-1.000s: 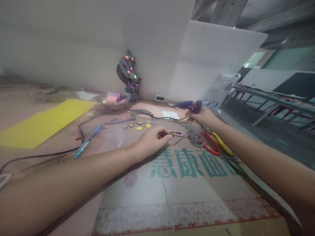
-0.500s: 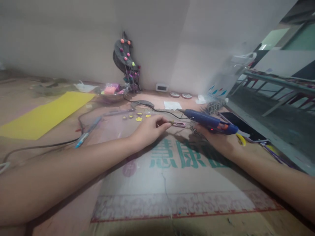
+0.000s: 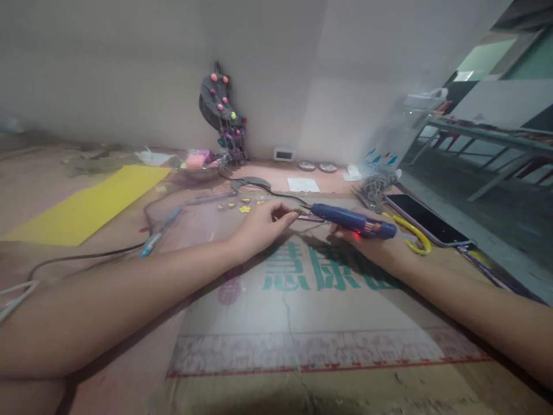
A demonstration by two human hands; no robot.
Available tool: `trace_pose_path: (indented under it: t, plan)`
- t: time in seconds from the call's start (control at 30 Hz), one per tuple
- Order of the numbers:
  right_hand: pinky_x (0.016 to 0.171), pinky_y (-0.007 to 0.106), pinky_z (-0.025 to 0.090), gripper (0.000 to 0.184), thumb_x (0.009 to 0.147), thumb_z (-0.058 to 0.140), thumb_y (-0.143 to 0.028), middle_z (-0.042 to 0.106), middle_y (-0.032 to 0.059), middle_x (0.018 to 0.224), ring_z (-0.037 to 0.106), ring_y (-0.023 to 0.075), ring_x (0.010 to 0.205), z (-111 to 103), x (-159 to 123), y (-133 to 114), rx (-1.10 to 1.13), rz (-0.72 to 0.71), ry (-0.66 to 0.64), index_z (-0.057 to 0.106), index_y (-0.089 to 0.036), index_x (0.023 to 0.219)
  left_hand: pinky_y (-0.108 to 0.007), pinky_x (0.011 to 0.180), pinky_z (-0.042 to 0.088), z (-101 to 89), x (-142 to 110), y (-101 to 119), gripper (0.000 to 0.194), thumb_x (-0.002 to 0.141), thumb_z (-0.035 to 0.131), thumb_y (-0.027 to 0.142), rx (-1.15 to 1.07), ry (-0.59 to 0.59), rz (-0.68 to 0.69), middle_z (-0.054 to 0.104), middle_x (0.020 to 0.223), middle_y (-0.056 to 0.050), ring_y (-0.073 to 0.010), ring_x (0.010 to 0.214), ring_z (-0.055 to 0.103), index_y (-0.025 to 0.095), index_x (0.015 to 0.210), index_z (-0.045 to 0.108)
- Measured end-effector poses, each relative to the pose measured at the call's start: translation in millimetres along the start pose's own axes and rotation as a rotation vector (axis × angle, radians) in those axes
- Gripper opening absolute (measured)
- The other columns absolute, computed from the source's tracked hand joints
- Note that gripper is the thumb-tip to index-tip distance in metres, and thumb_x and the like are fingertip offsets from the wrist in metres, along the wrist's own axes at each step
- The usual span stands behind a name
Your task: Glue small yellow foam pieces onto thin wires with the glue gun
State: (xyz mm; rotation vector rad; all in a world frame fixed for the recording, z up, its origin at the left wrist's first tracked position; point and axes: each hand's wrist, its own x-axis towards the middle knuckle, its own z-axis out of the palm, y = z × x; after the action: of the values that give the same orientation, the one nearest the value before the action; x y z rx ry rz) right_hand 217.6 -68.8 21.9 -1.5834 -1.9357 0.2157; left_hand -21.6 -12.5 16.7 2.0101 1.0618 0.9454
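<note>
So the right hand (image 3: 365, 245) has its fingers wrapped round a dark blue plastic glue gun (image 3: 352, 220) with a red light, tip right by the left hand (image 3: 261, 227) — whose thumb and forefinger are pinched on a tiny greenish piece (image 3: 299, 212), kinda blurry. Small yellow flower shapes (image 3: 245, 209) sit just beyond the left hand — on the printed tan cardboard (image 3: 328, 314).

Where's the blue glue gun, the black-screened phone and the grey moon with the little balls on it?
Glue gun (image 3: 341, 217): head view, on its blue body.
Phone (image 3: 425, 218): head view, on its dark screen.
Grey moon (image 3: 208, 102): head view, on its curved middle.
</note>
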Motion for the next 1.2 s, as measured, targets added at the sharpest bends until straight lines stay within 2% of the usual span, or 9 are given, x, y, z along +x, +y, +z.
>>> trace_pose_path:
  t: [0.17, 0.33, 0.87, 1.2]
  plan:
    - [0.062, 0.031, 0.050, 0.014, 0.078, 0.067, -0.040, 0.071, 0.0010, 0.076, 0.067, 0.0216, 0.071, -2.1, -0.4, -1.7, -0.057, -0.001, 0.018, 0.065, -0.026, 0.079, -0.026, 0.070, 0.043, -0.5, 0.9, -3.5, 0.017, 0.087, 0.056, 0.031, -0.010, 0.007, 0.026, 0.068, 0.085, -0.003, -0.0147, 0.077, 0.059, 0.016, 0.085, 0.064]
    - [0.057, 0.029, 0.047, 0.017, 0.077, 0.067, -0.041, 0.071, 0.0007, 0.076, 0.066, 0.0200, 0.067, -1.8, -0.1, -2.9, -0.107, -0.015, 0.019, 0.067, -0.025, 0.082, -0.027, 0.070, 0.043, 0.6, 0.6, -3.9, 0.017, 0.087, 0.056, 0.030, -0.020, 0.008, 0.032, 0.068, 0.086, -0.003, -0.0150, 0.078, 0.059, 0.016, 0.084, 0.063]
    - [0.051, 0.026, 0.042, 0.017, 0.078, 0.067, -0.040, 0.064, -0.0021, 0.062, 0.058, 0.0152, 0.055, -3.9, 0.4, -7.9, -0.164, -0.069, 0.005, 0.062, -0.025, 0.072, -0.027, 0.068, 0.042, 2.0, -0.1, -7.8, 0.017, 0.087, 0.055, 0.030, 0.005, 0.012, 0.100, 0.066, 0.082, -0.002, -0.0139, 0.074, 0.057, 0.016, 0.082, 0.062]
    - [0.052, 0.026, 0.040, 0.022, 0.078, 0.066, -0.044, 0.065, -0.0013, 0.064, 0.059, 0.0159, 0.057, -2.2, 1.2, 1.4, -0.189, -0.147, 0.024, 0.059, -0.024, 0.071, -0.027, 0.067, 0.042, 1.5, -0.6, -6.4, 0.017, 0.088, 0.054, 0.031, 0.051, 0.030, 0.111, 0.067, 0.083, -0.003, -0.0150, 0.075, 0.058, 0.017, 0.083, 0.062]
